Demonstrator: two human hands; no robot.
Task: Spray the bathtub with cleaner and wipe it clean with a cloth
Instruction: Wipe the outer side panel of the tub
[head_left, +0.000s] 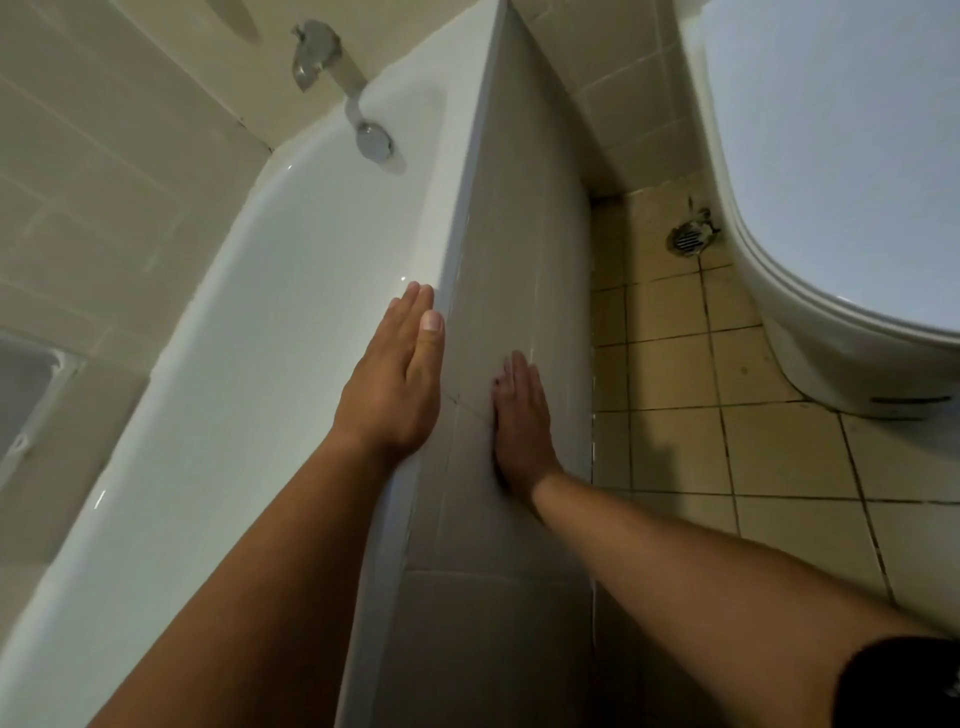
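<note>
Bathtub glossy white, seemingly dry; left grip flat-fingered on rim, right grip flat-fingered on panel.

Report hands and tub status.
Left hand flat on glossy white bathtub rim. Right hand flat on beige tiled side panel. No cloth or spray in view.

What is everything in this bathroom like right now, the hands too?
Bathtub: white, shiny.
Left hand: open flat, resting on the bathtub rim.
Right hand: open flat, pressed on the tiled side panel.
Tap: no water running.
Toilet lid: down.
Floor drain: dirty around its grate.
</note>
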